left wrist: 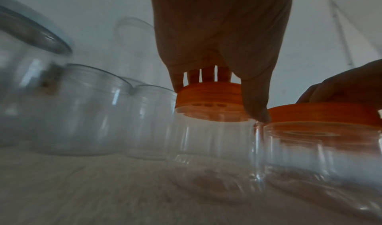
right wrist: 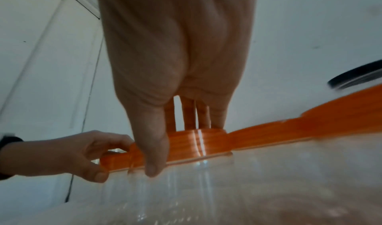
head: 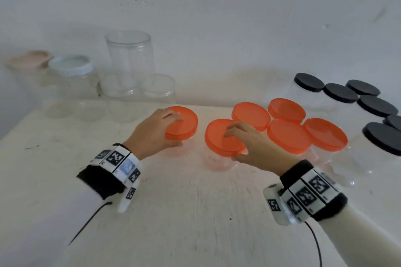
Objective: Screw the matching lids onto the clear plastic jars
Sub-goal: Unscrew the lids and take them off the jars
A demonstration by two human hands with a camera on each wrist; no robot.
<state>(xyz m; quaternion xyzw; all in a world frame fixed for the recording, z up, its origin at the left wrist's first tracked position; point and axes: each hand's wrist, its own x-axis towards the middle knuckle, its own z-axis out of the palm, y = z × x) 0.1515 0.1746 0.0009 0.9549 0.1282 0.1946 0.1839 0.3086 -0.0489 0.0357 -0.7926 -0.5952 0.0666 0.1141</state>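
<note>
Left grip (head: 159, 131) clamped from above on an orange lid (head: 184, 122), thumb on the near rim, fingers over the top; right grip (head: 252, 143) clamped the same way on a second orange lid (head: 219, 136). Each lid sitting on a clear jar, left jar (left wrist: 212, 146) and right jar (left wrist: 322, 150) standing just beside each other on the counter (head: 184, 212), mid-front. Whether either lid is threaded fully down: cannot tell. Jar bodies under the hands barely visible from the head view, only pinkish glints through the plastic.

Four more orange-lidded jars (head: 288, 134) clustered right of the right hand, touching or nearly so, bodies mostly hidden beneath their lids. Six orange lids in all.

Farther right, six black lids (head: 309, 82) counted on clear jars, the rightmost cut by the frame edge, the nearest jar partly out of view.

Back left, blurred: one tall open jar (head: 130, 58) and a few short open ones in front of it, number unclear through overlap and blur; one jar with a pale blue lid (head: 70, 65); one pinkish lid (head: 30, 59) behind it, its jar hard to make out.

Both wrist views soft with motion blur, palms filling the upper middle.
</note>
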